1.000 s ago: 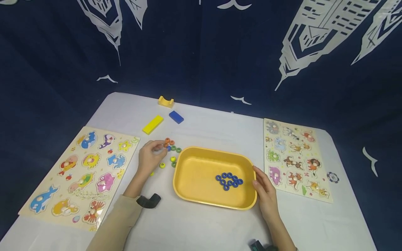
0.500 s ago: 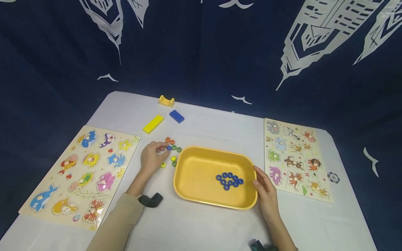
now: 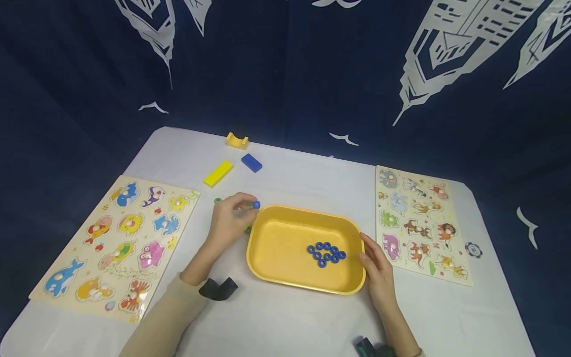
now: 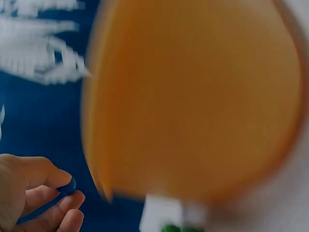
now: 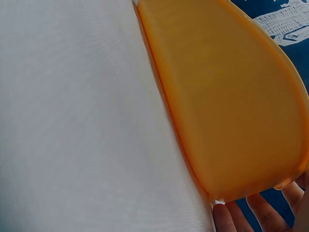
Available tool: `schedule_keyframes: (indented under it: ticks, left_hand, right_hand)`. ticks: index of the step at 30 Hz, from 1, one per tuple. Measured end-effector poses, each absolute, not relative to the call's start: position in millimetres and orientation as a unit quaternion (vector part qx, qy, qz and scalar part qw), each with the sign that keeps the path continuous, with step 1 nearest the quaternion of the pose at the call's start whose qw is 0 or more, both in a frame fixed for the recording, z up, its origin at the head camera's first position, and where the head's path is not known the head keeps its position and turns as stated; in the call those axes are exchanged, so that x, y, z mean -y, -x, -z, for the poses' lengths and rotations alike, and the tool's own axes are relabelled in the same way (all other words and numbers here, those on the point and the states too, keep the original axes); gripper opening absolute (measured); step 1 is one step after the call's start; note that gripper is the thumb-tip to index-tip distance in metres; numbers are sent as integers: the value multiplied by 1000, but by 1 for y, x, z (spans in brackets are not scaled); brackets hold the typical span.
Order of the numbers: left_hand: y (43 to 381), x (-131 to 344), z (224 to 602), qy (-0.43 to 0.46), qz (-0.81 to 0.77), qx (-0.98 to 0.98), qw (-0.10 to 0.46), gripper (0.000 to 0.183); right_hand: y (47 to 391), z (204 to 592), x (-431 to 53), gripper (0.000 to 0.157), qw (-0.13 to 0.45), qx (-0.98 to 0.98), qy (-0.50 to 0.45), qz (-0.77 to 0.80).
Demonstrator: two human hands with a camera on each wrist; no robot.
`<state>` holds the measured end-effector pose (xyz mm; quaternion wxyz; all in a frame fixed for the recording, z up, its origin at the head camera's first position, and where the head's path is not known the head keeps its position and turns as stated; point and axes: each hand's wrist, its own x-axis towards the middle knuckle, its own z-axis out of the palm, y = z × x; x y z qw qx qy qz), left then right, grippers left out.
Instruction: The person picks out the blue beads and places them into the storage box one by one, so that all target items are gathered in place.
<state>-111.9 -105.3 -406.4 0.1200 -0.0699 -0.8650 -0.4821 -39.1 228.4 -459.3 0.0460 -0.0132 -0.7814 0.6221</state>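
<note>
My left hand (image 3: 228,219) pinches a small blue bead (image 3: 256,204) between thumb and fingertips, just off the left rim of a yellow tray (image 3: 285,272). The left wrist view also shows that blue bead (image 4: 69,186) between the thumb and a finger. Inside the tray, towards its right side, lies a cluster of several blue ring beads (image 3: 327,256). My right hand (image 3: 379,272) holds the tray's right rim. A green bead (image 3: 218,200) and another green bead (image 3: 248,230) show around the left hand, which hides the table behind it.
To the left lies a sea-animal puzzle board (image 3: 129,248); a land-animal puzzle board (image 3: 417,223) lies on the right, beside a round chip (image 3: 473,250). Towards the back are a yellow block (image 3: 218,173), a blue block (image 3: 252,162) and a notched yellow block (image 3: 237,142).
My left hand has lifted the blue bead from among the loose beads and moved right, towards the tray's rim. The right hand keeps its hold on the tray.
</note>
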Motion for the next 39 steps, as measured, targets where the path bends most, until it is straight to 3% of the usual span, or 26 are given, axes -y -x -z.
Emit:
schedule_keyframes:
  ticks: [4, 10, 20, 25, 31, 39]
  left_hand:
    - [102, 79, 392, 126, 454, 875, 109, 18]
    - [96, 45, 402, 187, 375, 907, 52, 17]
    - [107, 21, 423, 208, 266, 941, -37, 22]
    - [109, 11, 427, 253, 201, 945, -48, 20]
    - [102, 0, 429, 279, 208, 934, -84, 18]
    - [98, 0, 425, 280, 278, 906, -153, 32]
  right_hand:
    - [39, 458, -229, 39, 44, 781, 16, -623]
    - [38, 458, -228, 39, 43, 781, 19, -623]
    - [41, 458, -226, 39, 38, 781, 19, -623]
    - [37, 459, -228, 38, 42, 781, 34, -623]
    - [30, 460, -228, 38, 39, 781, 49, -621]
    - [31, 460, -228, 38, 43, 778, 44, -626]
